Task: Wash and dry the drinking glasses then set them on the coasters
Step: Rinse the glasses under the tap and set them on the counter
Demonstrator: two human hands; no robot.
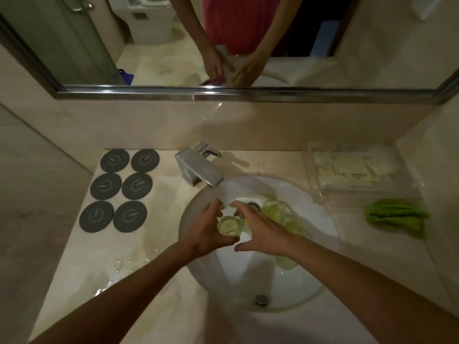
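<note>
Over the white sink [308,281], the left hand [206,234] curled around a drinking glass [229,225] while the right hand [263,230] lay spread, fingertips touching its rim. More glasses [280,212] lay in the sink; six dark coasters [121,188] sat bare on the surface [159,244] to the left, a green cloth [395,217] to the right.

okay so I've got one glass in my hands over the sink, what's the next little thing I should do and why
Probably finish rubbing the glass your left hand grips, working the right hand fingers round its rim over the sink. Other glasses lie in the basin, all six coasters are bare, and the green cloth sits untouched, so drying seems premature.
</note>
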